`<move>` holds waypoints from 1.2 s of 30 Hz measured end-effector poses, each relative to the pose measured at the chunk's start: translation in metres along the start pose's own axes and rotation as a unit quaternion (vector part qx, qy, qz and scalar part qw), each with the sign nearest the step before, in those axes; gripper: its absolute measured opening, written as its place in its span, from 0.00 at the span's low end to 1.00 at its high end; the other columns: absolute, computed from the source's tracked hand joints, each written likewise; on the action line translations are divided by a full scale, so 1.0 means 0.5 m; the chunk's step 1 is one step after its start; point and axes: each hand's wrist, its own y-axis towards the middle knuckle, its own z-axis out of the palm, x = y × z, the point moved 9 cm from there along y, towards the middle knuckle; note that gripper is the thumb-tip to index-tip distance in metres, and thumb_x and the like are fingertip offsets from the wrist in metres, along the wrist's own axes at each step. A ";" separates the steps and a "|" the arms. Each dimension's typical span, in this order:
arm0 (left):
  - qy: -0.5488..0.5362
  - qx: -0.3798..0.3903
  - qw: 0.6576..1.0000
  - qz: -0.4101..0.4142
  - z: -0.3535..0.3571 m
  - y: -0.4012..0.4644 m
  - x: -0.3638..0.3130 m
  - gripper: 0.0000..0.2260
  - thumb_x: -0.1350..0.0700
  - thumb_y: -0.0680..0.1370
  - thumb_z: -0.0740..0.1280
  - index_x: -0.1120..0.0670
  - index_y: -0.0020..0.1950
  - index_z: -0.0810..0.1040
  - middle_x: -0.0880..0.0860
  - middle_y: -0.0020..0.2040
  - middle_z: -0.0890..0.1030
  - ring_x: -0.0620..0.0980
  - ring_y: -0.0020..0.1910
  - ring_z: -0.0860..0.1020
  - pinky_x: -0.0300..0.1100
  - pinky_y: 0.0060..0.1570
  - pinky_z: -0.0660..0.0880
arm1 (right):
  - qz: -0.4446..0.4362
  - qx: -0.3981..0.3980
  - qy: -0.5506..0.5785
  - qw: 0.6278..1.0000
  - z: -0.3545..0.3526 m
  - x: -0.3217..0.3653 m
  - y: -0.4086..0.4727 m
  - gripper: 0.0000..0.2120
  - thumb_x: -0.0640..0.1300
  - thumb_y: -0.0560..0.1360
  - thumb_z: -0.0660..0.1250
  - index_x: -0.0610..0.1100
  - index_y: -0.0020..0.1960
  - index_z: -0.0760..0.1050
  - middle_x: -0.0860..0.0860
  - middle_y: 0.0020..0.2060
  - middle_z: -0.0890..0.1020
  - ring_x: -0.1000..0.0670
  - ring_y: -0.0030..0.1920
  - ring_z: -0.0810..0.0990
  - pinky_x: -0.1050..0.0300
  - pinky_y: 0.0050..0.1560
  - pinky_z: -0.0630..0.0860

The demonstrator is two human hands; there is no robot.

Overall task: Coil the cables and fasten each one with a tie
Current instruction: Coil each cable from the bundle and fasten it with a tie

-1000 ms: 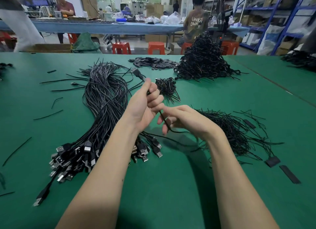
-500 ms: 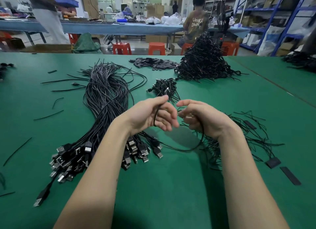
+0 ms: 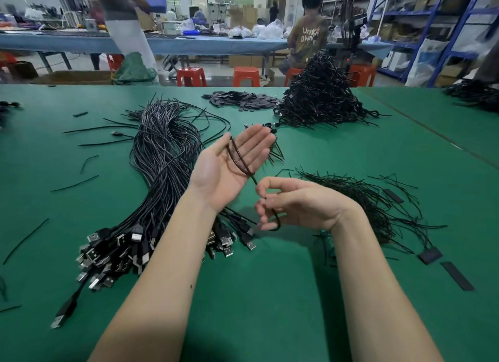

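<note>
Head view, step in hand: coiling one cable; the winding looks only begun, with a couple of turns laid and no tie on it yet
Head view, left hand point(image 3: 229, 169): palm up, fingers straight and spread flat, serving as the former for the coil; it clasps nothing
Head view, right hand point(image 3: 294, 205): fingers curled, thumb and forefinger pinching the free run of the cable just below the left palm, with a loop of slack hanging under the fingers
Head view, cable point(image 3: 239, 157): thin, black, slightly glossy; two strands lie side by side across the left fingers, then run down to the right hand; its plug end cannot be made out
Head view, next move: probably the right hand carries the slack round the left fingers again, keeping tension so the turns sit together, before a tie is picked up
Head view, uncoiled bundle point(image 3: 162, 167): long black leads with USB plugs fanned toward the person, left of the hands on the green counter point(image 3: 270, 307)
Head view, ties point(image 3: 364, 199): loose black wire strips just right of the right hand
Head view, finished heap point(image 3: 321, 97): dark mound at the far side of the counter
</note>
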 end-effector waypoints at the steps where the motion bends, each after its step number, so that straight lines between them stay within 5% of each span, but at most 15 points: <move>1: 0.009 0.004 1.000 -0.007 0.003 -0.004 0.001 0.26 0.50 0.86 0.49 0.63 0.56 0.84 0.60 0.55 0.85 0.54 0.53 0.85 0.43 0.49 0.83 | 0.003 -0.030 -0.003 1.000 -0.016 -0.006 0.001 0.09 0.30 0.78 0.64 0.43 0.50 0.71 0.45 0.40 0.79 0.47 0.40 0.78 0.51 0.52 0.79; 7: 0.066 0.009 0.997 -0.034 0.009 -0.008 0.008 0.24 0.49 0.85 0.53 0.56 0.46 0.87 0.52 0.46 0.87 0.44 0.36 0.84 0.33 0.33 0.78 | -0.033 -0.233 -0.156 0.959 -0.097 0.020 -0.011 0.08 0.36 0.79 0.70 0.43 0.50 0.71 0.49 0.30 0.76 0.50 0.31 0.72 0.59 0.38 0.75; 10: 0.069 0.005 0.997 -0.033 0.000 -0.009 0.000 0.22 0.49 0.83 0.56 0.55 0.45 0.87 0.51 0.45 0.87 0.42 0.33 0.83 0.32 0.32 0.76 | 0.012 -0.186 -0.114 0.976 -0.084 0.010 -0.013 0.05 0.39 0.80 0.69 0.45 0.49 0.73 0.51 0.28 0.71 0.54 0.25 0.64 0.60 0.31 0.77; 15: -0.035 0.010 0.999 -0.007 0.002 -0.015 -0.013 0.20 0.52 0.83 0.56 0.55 0.44 0.86 0.50 0.43 0.86 0.41 0.30 0.81 0.33 0.28 0.75 | 0.012 -0.020 -0.050 0.999 -0.043 0.016 -0.045 0.08 0.45 0.79 0.67 0.44 0.56 0.75 0.49 0.34 0.76 0.61 0.18 0.62 0.70 0.17 0.64; 18: -0.058 0.020 0.998 0.002 0.001 -0.019 -0.022 0.20 0.52 0.84 0.56 0.54 0.43 0.85 0.48 0.41 0.85 0.40 0.28 0.79 0.33 0.26 0.74 | 0.030 -0.083 -0.042 0.995 -0.080 -0.003 -0.049 0.09 0.42 0.79 0.68 0.42 0.58 0.75 0.49 0.33 0.75 0.61 0.20 0.62 0.70 0.17 0.62; 21: -0.002 0.050 0.999 -0.004 0.014 -0.026 -0.019 0.18 0.51 0.83 0.57 0.53 0.42 0.83 0.47 0.38 0.84 0.40 0.24 0.75 0.32 0.25 0.71 | -0.003 -0.172 0.109 0.979 -0.120 -0.005 -0.042 0.06 0.35 0.80 0.62 0.41 0.56 0.73 0.51 0.29 0.71 0.60 0.20 0.62 0.71 0.16 0.60; 25: -0.043 0.051 0.998 -0.007 0.011 -0.020 -0.015 0.15 0.54 0.84 0.57 0.53 0.42 0.79 0.46 0.36 0.81 0.39 0.20 0.69 0.31 0.21 0.65 | -0.083 -0.066 0.141 0.984 -0.090 0.020 -0.049 0.15 0.43 0.69 0.79 0.44 0.52 0.79 0.52 0.30 0.70 0.62 0.19 0.60 0.73 0.16 0.60; 28: -0.096 -0.028 0.995 0.028 -0.028 -0.009 -0.024 0.14 0.54 0.86 0.56 0.55 0.46 0.77 0.48 0.37 0.82 0.39 0.22 0.71 0.30 0.24 0.67 | -0.095 -0.022 0.112 0.989 -0.076 0.026 -0.058 0.09 0.49 0.71 0.77 0.45 0.47 0.82 0.54 0.29 0.69 0.62 0.21 0.58 0.73 0.16 0.58; 33: -0.117 -0.042 0.989 0.085 -0.037 -0.012 -0.046 0.16 0.56 0.86 0.55 0.56 0.47 0.81 0.49 0.42 0.83 0.43 0.35 0.81 0.36 0.33 0.77 | 0.077 -0.229 0.048 0.969 -0.146 -0.045 -0.026 0.05 0.41 0.81 0.64 0.40 0.51 0.78 0.54 0.27 0.71 0.59 0.22 0.61 0.70 0.17 0.57; 36: 0.056 -0.013 0.998 0.024 -0.019 -0.016 -0.022 0.19 0.53 0.85 0.57 0.53 0.42 0.84 0.48 0.39 0.83 0.44 0.33 0.81 0.35 0.33 0.76 | 0.045 -0.350 0.022 0.935 -0.175 -0.044 -0.015 0.07 0.37 0.83 0.62 0.37 0.57 0.78 0.50 0.31 0.75 0.59 0.22 0.64 0.68 0.19 0.61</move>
